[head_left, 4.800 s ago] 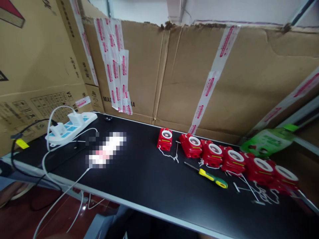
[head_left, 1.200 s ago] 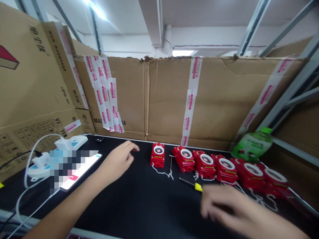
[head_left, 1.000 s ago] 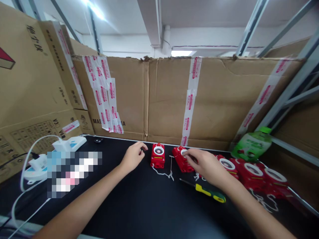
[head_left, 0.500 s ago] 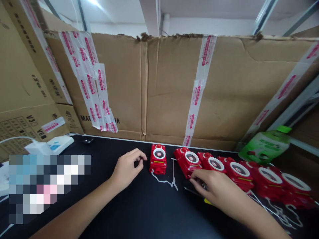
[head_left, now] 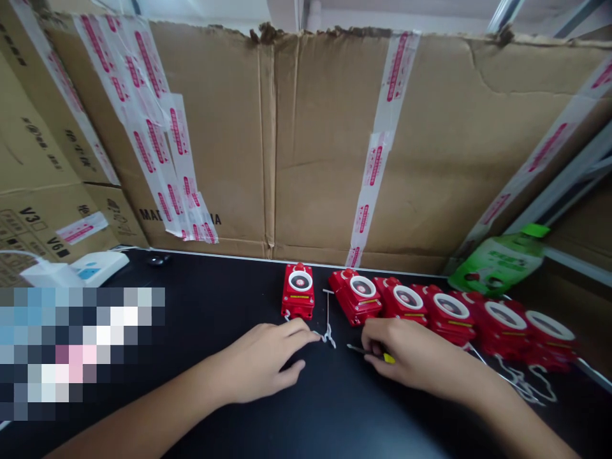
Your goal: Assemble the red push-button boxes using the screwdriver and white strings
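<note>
A single red device (head_left: 298,291) with a white ring on top stands apart on the black table (head_left: 210,319). A white string (head_left: 327,334) lies in front of it. My left hand (head_left: 266,364) lies just below that device, fingers stretched toward the string, index fingertip touching it. My right hand (head_left: 405,354) is closed over the yellow-handled screwdriver (head_left: 368,352), whose metal tip pokes out to the left. It sits just in front of a row of several more red devices (head_left: 433,306).
Taped cardboard sheets (head_left: 306,146) wall in the back and left of the table. A green pouch (head_left: 497,265) leans at the back right. A white power strip (head_left: 81,270) lies far left. White strings and thin metal pins (head_left: 521,381) lie in front of the right-hand devices.
My left hand slid from beside the single red device down to the string in front of it. My right hand dropped from the second device onto the screwdriver. The camera tilted downward.
</note>
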A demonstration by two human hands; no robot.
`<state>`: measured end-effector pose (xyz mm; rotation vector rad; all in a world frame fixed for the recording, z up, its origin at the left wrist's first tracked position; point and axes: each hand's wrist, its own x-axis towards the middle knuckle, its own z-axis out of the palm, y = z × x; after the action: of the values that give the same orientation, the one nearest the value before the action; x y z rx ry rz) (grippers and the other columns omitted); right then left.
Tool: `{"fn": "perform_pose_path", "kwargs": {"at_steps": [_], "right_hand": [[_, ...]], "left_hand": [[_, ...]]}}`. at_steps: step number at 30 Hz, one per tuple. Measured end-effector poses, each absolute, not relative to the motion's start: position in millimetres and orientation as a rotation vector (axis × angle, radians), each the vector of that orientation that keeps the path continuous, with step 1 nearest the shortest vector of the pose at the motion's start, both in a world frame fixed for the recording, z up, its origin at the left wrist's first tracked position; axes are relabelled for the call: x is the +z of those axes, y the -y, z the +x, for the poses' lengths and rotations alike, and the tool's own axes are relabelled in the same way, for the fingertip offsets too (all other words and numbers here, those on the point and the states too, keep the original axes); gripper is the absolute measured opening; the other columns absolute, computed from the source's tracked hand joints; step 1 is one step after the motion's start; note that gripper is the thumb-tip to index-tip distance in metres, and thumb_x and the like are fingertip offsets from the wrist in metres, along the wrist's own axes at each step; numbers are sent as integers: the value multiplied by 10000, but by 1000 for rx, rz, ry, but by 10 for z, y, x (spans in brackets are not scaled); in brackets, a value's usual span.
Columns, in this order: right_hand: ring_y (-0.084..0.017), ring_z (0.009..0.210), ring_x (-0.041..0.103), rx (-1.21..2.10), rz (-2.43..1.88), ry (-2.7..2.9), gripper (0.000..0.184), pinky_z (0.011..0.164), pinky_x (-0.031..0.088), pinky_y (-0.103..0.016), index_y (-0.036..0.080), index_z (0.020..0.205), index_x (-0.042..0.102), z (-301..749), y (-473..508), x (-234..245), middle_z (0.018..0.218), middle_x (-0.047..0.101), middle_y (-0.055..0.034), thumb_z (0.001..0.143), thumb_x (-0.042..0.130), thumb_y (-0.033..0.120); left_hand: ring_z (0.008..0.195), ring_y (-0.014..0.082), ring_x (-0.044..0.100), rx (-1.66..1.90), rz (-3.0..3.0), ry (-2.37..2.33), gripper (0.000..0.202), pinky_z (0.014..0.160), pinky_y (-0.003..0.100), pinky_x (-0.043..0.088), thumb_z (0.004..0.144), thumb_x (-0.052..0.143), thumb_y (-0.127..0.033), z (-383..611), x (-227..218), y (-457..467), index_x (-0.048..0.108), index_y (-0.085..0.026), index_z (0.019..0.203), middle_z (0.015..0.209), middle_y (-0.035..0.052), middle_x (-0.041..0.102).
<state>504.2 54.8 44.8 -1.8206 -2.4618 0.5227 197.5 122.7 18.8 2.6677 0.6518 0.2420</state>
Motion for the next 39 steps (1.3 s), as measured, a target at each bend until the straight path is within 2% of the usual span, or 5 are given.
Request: {"fn": "perform_pose_path", "kwargs": {"at_steps": [8, 17, 20, 29, 39], "right_hand": [[-189, 802, 680, 375, -1736, 2495, 92, 697, 458, -292, 231, 920, 688, 4915, -598, 389, 923, 750, -18, 897, 621, 173], [-219, 692, 659, 117, -1840, 2466, 88, 595, 368, -307, 208, 809, 654, 4922, -562, 357, 811, 722, -50, 838, 613, 136], [-238, 713, 671, 51, -1858, 2455, 71, 616, 413, -327, 204, 805, 643, 4900, -561, 368, 831, 714, -63, 873, 632, 185], [-270, 973, 755, -73, -1564, 2523, 357, 800, 622, -403, 187, 1401, 635, 4607, -638, 120, 1250, 685, -137, 1060, 532, 195], [-232, 817, 715, -119, -1473, 2616, 199, 732, 555, -353, 153, 999, 708, 4355, -765, 191, 994, 714, -98, 1034, 513, 135]], "left_hand": [[948, 284, 790, 280, 2787, -811, 441, 830, 400, 608, 1038, 608, -309, 2057, 50, -1224, 577, -256, 1474, 1223, 70, 770], [659, 205, 729, 351, 2803, -918, 99, 598, 287, 492, 947, 657, -187, 1987, 47, -1270, 625, -210, 856, 782, -13, 726], [725, 217, 759, 384, 2818, -901, 99, 649, 293, 532, 968, 673, -233, 2002, 15, -1283, 669, -222, 1066, 884, 8, 768], [813, 246, 781, 345, 2867, -912, 63, 728, 325, 581, 1033, 625, -200, 2144, -89, -1324, 688, -193, 1026, 964, 50, 789], [644, 245, 734, 291, 2790, -1012, 76, 589, 292, 472, 761, 707, -140, 1896, 145, -1326, 672, -208, 763, 732, 24, 761]]}}
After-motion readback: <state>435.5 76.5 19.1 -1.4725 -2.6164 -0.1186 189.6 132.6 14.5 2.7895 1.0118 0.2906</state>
